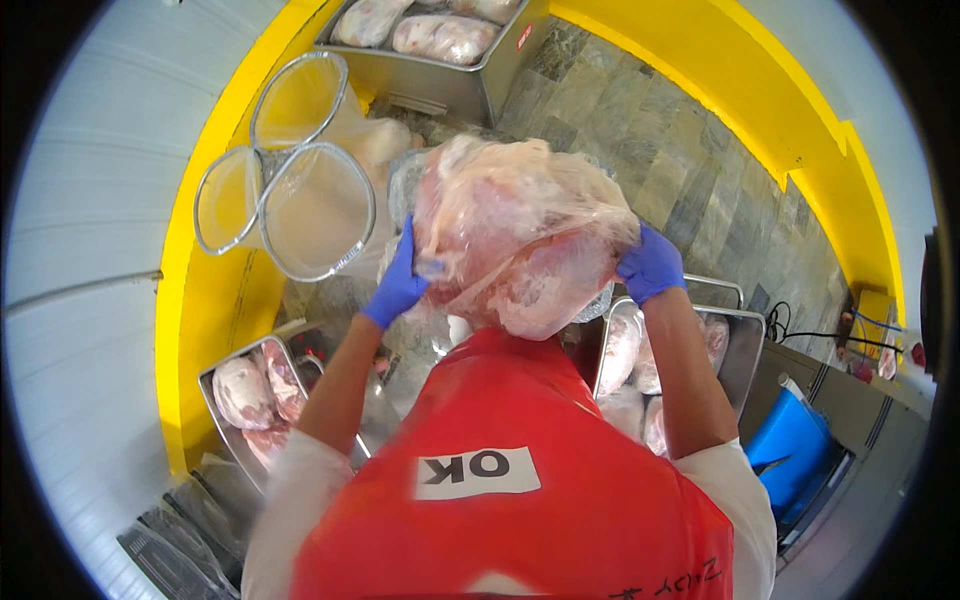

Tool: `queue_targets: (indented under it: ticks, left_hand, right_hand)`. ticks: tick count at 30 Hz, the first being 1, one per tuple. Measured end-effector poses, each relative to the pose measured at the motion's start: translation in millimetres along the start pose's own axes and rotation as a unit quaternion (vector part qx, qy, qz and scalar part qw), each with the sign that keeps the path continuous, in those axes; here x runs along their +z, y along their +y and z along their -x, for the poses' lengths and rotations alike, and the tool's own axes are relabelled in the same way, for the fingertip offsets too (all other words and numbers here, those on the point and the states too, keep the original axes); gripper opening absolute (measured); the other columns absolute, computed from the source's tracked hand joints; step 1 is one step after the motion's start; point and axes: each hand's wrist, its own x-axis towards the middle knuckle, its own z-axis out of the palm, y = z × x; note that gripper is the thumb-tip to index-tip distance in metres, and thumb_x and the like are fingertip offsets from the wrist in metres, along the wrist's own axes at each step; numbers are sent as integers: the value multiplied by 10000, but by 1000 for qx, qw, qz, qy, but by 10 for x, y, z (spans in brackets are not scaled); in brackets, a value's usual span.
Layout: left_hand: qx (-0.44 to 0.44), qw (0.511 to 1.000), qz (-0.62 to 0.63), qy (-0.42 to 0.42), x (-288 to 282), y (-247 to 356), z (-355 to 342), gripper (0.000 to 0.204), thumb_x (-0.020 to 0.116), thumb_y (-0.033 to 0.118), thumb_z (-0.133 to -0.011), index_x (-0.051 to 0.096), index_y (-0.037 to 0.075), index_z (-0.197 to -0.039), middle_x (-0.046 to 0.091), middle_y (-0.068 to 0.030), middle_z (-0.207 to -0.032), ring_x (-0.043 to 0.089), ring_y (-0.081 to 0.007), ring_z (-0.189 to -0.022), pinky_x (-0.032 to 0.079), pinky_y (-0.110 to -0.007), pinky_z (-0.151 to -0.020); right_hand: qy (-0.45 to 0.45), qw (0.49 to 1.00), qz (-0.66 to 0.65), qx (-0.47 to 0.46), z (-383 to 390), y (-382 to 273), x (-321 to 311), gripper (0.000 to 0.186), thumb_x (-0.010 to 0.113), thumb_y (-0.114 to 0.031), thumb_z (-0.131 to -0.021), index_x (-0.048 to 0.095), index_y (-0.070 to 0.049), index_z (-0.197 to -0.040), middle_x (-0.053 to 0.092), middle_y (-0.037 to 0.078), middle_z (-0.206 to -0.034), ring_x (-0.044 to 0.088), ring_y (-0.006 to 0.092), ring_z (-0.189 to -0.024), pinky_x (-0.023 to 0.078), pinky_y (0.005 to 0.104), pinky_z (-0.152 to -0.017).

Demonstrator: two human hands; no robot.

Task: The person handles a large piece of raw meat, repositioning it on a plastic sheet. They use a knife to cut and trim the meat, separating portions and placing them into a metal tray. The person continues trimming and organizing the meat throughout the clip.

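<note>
Stretching away beyond both grips: grey tiled floor [640, 150].
Far tub: metal [430, 78], ahead of the left grip, carrying wrapped meat pieces.
Right tub: metal [741, 356], just nearer the body than the right grip, with more pieces inside.
Meat: one big pale-pink lump [520, 230], spanning the gap between the two grips.
Weight: probably heavy, a two-handed load; whether anything beneath bears part of it, I cannot tell.
Body: likely soft, apt to sag midway between the grips.
Surface: shiny and moist-looking, so probably slippery; its thin, wrinkled covering could slide or tear if pinched.
Best hold: low on both sides, palms partly under, fingers spread over thick flesh.
Rings: three metal hoops [373, 210] with clear bags [316, 215], left of the left grip.
Left grip: blue glove [402, 280] clasping the meat's left edge, thumb on top.
Right grip: blue glove [652, 264] clasping its right edge.
</note>
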Motion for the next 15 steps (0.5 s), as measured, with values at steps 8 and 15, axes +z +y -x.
queue_targets:
  ticks: [8, 15]
  left_hand:
    - [-29, 997, -48, -49, 200, 578, -1134, 806, 734, 215, -965, 359, 57, -1661, 563, -281, -1532, 566, -391, -1411, 427, -429, -1195]
    - [-10, 992, -45, 121, 51, 275, -478, 800, 828, 307, -912, 473, 30, -1574, 635, -241, -1458, 638, -352, -1318, 507, -439, -1102]
  right_hand:
    - [164, 981, -77, 68, 288, 10, -550, 243, 441, -273, -1127, 623, -169, -1003, 449, -10, -577, 416, 150, -434, 326, 325, -409]
    - [225, 966, 71, -104, 446, 53, -623, 254, 707, -247, -1041, 666, -11, -1125, 644, 66, -783, 605, 200, -609, 499, 333, -558]
